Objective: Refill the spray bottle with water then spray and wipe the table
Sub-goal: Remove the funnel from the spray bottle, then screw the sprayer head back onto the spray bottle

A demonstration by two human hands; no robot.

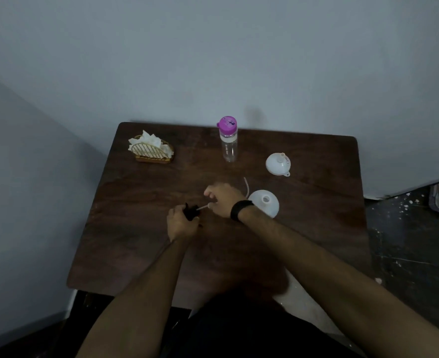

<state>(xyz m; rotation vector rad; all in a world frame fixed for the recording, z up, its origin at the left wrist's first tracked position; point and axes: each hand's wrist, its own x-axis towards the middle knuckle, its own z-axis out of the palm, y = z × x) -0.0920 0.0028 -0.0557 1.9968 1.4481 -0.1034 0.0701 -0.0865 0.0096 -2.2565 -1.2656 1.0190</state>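
A dim, slightly blurred view looks down on a dark wooden table (141, 228) set in a corner of pale walls. At the far left of the tabletop, a gold wire holder (152, 152) stands with white napkins (150, 141) bunched in it. Nearer the middle, the left hand (182, 224) is closed around a black spray head (191, 211), most of which is hidden in the grip. A thin pale dip tube (246, 186) runs from the spray head to the right hand (222, 200), whose fingers pinch it; the tube curves out again past the knuckles. A black band (240, 209) circles the right wrist. Behind the hands, a clear bottle with a purple cap (228, 140) stands upright near the wall. Just beside the right wrist sits a white domed piece with a round opening (264, 201), partly covered by the wrist, too unclear to identify. Farther right, 1 white funnel (277, 164) rests upside down.
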